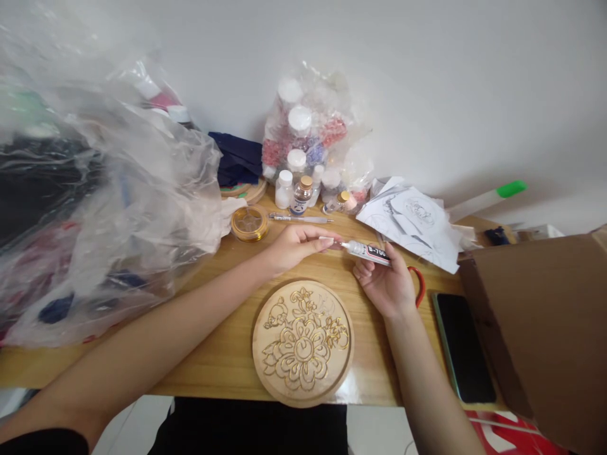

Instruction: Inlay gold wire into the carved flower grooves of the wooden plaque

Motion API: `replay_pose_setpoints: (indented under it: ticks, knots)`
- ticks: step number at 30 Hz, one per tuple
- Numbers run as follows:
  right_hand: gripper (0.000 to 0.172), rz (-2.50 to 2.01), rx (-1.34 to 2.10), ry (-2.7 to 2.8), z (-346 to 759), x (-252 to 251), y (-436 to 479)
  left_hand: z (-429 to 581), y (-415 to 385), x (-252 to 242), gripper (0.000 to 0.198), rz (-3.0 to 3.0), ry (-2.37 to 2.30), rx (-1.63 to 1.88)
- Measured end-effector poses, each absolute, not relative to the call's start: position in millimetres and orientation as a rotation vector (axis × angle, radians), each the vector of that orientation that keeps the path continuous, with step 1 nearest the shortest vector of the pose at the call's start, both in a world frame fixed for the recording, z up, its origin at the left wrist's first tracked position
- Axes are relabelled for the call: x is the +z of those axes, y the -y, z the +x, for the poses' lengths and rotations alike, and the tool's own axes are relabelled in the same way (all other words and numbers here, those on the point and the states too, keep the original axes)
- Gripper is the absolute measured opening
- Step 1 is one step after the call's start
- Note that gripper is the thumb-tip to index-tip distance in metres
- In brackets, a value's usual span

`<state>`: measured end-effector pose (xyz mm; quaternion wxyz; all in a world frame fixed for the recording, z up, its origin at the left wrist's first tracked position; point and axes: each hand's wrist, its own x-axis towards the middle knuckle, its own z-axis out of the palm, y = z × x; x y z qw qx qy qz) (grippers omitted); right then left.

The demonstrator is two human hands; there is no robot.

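In the head view, my right hand is closed around a white and black glue tube marked B-700, its nozzle pointing left. My left hand is in front of the nozzle with thumb and fingers pinched together. Something small and pale shows at those fingertips, too small to name. Below both hands lies a round wooden board with a raised rim. Gold wire outlines of a large flower, leaves and smaller shapes cover its face. Near its upper right, some outlines are only drawn lines.
A spool of gold wire, a pen and small bottles line the back. Plastic bags crowd the left. Sketched papers, a red handle, a phone and a cardboard box are at right.
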<state>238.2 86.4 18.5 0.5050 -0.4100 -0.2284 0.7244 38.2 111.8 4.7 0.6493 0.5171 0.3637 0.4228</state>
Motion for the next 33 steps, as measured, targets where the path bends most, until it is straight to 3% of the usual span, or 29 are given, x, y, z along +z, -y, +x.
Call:
replay_pose_setpoints:
  ticks: [14, 22, 33]
  knots:
    - [0.024, -1.011, 1.710, 0.590, 236.9, 19.1, -86.1, 38.5, -110.6, 9.6, 0.017, 1.159, -0.826, 0.927]
    - [0.021, -1.053, 1.523, 0.691, 236.7, 23.6, -82.3, 41.3, -111.8, 5.9, 0.018, 1.191, -0.852, 0.882]
    - [0.028, -1.133, 1.499, 0.860, 229.5, 21.6, -77.1, 40.5, -106.6, 6.9, 0.026, 1.340, -0.891, 0.901]
